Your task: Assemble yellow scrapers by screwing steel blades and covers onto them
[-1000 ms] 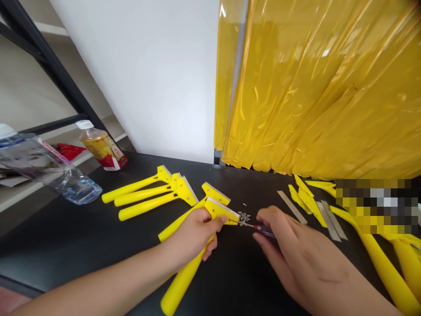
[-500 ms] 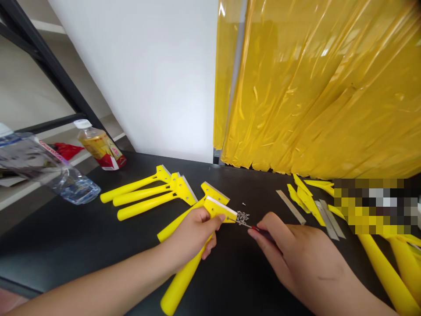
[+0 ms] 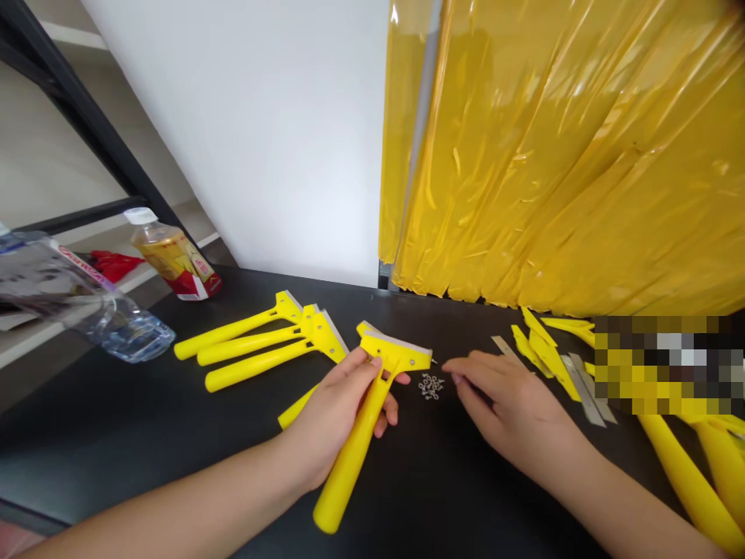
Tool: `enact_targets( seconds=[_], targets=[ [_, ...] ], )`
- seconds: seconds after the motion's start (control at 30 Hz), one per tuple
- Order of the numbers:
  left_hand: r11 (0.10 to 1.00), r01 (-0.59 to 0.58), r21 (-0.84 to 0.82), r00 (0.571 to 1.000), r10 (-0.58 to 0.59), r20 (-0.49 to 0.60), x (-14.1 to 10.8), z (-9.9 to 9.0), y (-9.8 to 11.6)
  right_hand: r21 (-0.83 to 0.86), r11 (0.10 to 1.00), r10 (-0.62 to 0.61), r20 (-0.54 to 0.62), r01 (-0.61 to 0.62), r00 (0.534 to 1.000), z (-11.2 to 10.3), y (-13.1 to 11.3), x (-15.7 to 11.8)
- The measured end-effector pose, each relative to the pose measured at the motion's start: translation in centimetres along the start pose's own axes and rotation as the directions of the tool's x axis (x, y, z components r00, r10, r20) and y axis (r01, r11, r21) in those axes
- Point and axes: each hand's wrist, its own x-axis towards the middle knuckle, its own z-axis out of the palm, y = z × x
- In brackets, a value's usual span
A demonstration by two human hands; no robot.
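Note:
My left hand (image 3: 343, 411) is closed around the neck of a yellow scraper (image 3: 352, 466), its head turned up and a thin metal blade along the far edge. Two screw heads show on the scraper's face. To the right, my right hand (image 3: 512, 396) hovers over the black table with its fingers curled and the index finger and thumb close together. Whatever those fingers hold, if anything, is hidden; no screwdriver is visible. Between the hands lies a small heap of screws (image 3: 431, 386), and one loose screw (image 3: 434, 362) sits by the blade's end. Another scraper (image 3: 299, 407) lies partly under my left hand.
Several finished-looking yellow scrapers (image 3: 256, 341) lie at the left. Loose blades (image 3: 587, 388), yellow head plates (image 3: 538, 349) and handles (image 3: 669, 466) are at the right. A drink bottle (image 3: 174, 252) and a clear water bottle (image 3: 125, 326) stand at the left. Yellow plastic sheeting (image 3: 552, 155) hangs behind.
The scraper in my left hand has turned and shifted slightly right, its head now more level. My right hand has drawn back up and right, and the screwdriver it held is no longer visible.

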Motion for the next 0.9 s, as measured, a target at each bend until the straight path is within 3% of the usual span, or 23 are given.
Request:
enact_targets(
  seconds=[0.07,0.13,0.4,0.6,0.77,0.8,0.83,0.9],
  targets=[
    [1.000,0.000,-0.014,1.000,0.000,0.002,0.0,0.0,0.0,-0.049,0.999,0.010,0.110,-0.005,0.994,0.9,0.5,0.2],
    [1.000,0.007,-0.015,1.000,-0.007,0.009,-0.1,0.0,0.1,-0.072,0.997,0.023,0.145,-0.013,0.989,1.4,0.6,0.3],
    [1.000,0.020,-0.005,1.000,-0.020,0.020,-0.2,-0.2,-0.1,-0.143,0.984,0.126,0.143,-0.105,0.982,1.9,1.0,0.2],
    [0.999,0.029,0.032,0.986,-0.034,0.163,-0.2,-0.3,-0.5,-0.120,0.951,0.295,0.086,-0.284,0.952,2.0,2.3,0.6],
    [0.992,0.075,0.097,0.945,-0.102,0.309,-0.9,0.2,-0.1,0.094,0.931,0.340,0.134,-0.354,0.931,0.1,-0.7,0.5],
    [0.990,0.087,0.107,0.937,-0.118,0.330,-1.1,0.2,0.0,0.198,0.901,0.353,0.179,-0.385,0.918,-0.3,-1.7,0.5],
    [0.988,0.098,0.116,0.928,-0.133,0.348,-1.3,0.3,0.1,0.398,0.789,0.392,0.262,-0.469,0.882,-0.7,-2.6,0.5],
    [0.985,0.111,0.131,0.909,-0.154,0.388,-1.6,0.3,0.2,0.649,0.471,0.414,0.435,-0.597,0.800,-1.3,-4.0,0.4]
  ],
)
